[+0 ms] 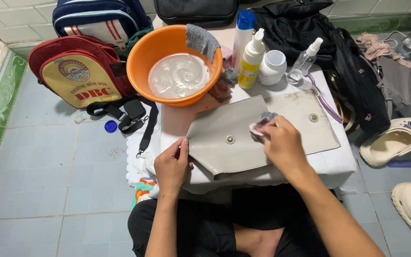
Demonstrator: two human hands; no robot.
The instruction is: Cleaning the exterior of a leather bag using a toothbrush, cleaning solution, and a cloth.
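A flat grey leather flap bag [243, 138] with metal snap studs lies open on the white-covered low table [334, 164], mid-wipe. The right hand [284, 143] pinches a small grey-pink cloth [261, 123] against the flap; the left hand [172, 164] grips the bag's left edge, fingers closed. Judging by this, wiping should need steady pressure. An orange plastic basin [141, 66] of soapy water stands behind.

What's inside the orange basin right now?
The orange basin holds cloudy, soapy-looking water. A grey cloth hangs over its rim. The water is opaque, so anything sunk beneath it cannot be seen.
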